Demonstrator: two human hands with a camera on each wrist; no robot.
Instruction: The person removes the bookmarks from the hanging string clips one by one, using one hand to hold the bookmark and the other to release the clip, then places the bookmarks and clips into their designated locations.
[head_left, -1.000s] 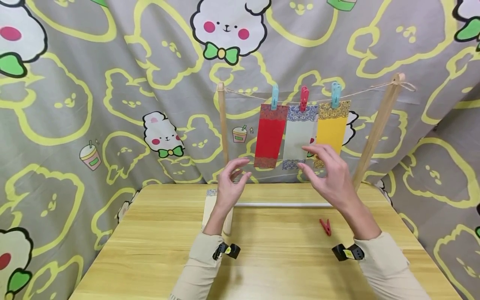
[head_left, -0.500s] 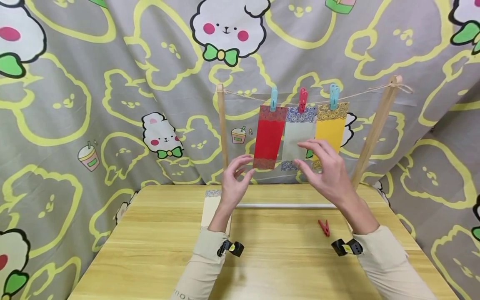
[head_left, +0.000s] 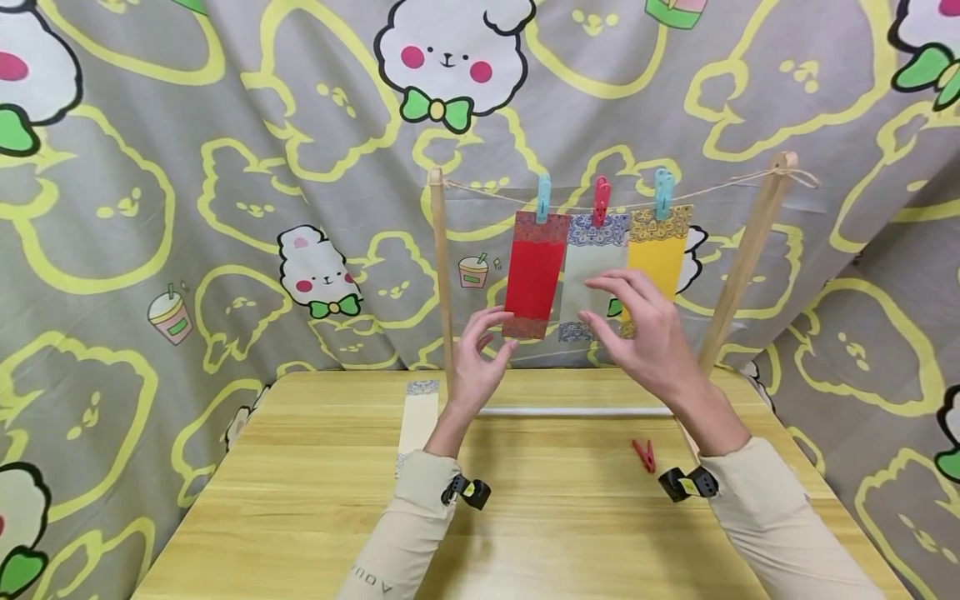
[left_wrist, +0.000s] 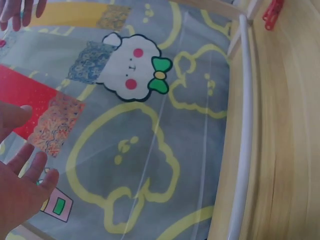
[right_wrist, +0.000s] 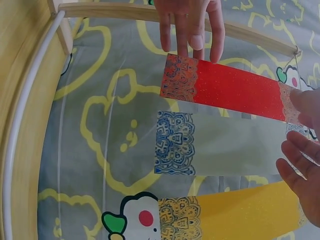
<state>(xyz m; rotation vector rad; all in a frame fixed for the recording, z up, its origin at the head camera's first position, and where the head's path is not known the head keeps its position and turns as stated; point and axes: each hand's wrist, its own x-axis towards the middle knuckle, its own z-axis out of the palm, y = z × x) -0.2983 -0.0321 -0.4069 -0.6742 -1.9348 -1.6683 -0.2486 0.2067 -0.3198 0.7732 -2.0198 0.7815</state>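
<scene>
A red card (head_left: 534, 275), a pale grey-white card (head_left: 592, 262) and a yellow card (head_left: 656, 258), all with lace-patterned ends, hang from a string. Light-blue clothespins (head_left: 543, 198) clip the outer two, and a red clothespin (head_left: 601, 200) clips the middle one. My left hand (head_left: 476, 367), thumb and fingers loosely bent and apart, is by the red card's lower left edge; whether it touches is unclear. Before the pale and yellow cards is my right hand (head_left: 652, 333), with a gap between thumb and fingers. Nothing is held in either hand.
Two wooden posts (head_left: 441, 275) carry the string, and a white rod (head_left: 570, 411) joins them low down. A loose red clothespin (head_left: 644, 456) lies on the wooden table (head_left: 555, 517). At left lies a cream card (head_left: 418, 421). A patterned curtain (head_left: 225, 333) hangs behind.
My left hand has moved right and slightly up, closer to the red card. My right hand has shifted slightly left and up. The hanging cards stay clipped.
</scene>
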